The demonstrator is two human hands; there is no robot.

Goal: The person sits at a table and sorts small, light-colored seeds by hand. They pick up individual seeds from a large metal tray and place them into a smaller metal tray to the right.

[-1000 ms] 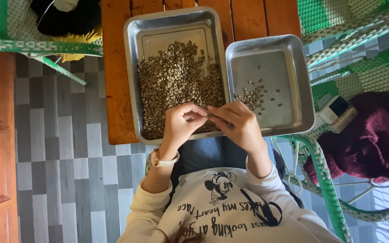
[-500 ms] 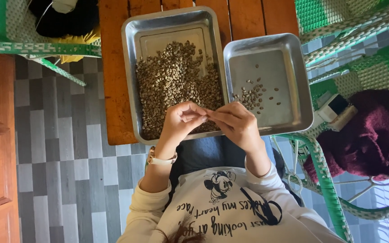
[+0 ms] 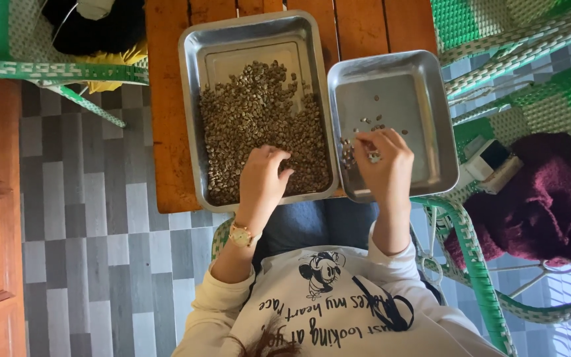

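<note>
A large steel tray [image 3: 196,79] holds a heap of pale green-brown beans [image 3: 259,125]. Touching its right side is a smaller steel tray [image 3: 431,99] with only a few scattered beans [image 3: 375,122]. My left hand [image 3: 262,182], a watch on its wrist, rests on the near edge of the heap with fingers loosely curled. My right hand [image 3: 381,162] hovers over the smaller tray's near left corner, its fingertips pinched on a few beans.
Both trays sit on an orange wooden slat table [image 3: 166,99]. Green-and-white woven chairs [image 3: 497,39] stand at right and upper left. A maroon garment [image 3: 536,198] and a small box [image 3: 490,162] lie on the right chair. Grey tiled floor [image 3: 87,218] lies to the left.
My hands were together at the large tray's near right edge. The right hand has moved right over the smaller tray, and the left hand has settled on the bean heap.
</note>
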